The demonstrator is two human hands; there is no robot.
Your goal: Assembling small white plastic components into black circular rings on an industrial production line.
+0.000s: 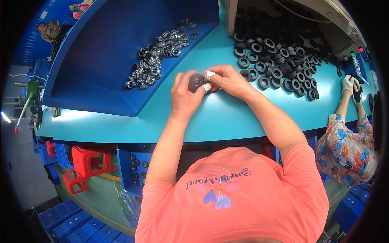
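Over the teal bench, a small black toy wheel [196,82] with a spoked hub face is held between my hands. My left hand [182,97] is closed around its left side, with the thumb across the near edge. My right hand [229,79] pinches at its right edge, its fingers curled and partly hidden. White wrapping covers fingertips on both hands. To the right lies a large heap of black rubber tyres [276,73]. At the left, shiny clear-and-dark wheel hubs [152,65] are piled in a big blue bin [93,48].
A co-worker in a floral top [346,150] works at the right with gloved hands [348,84]. Beneath the bench's near edge, a blue box [129,178] contains several black wheels. Red stools [90,161] stand at lower left, near stacked blue crates [77,224].
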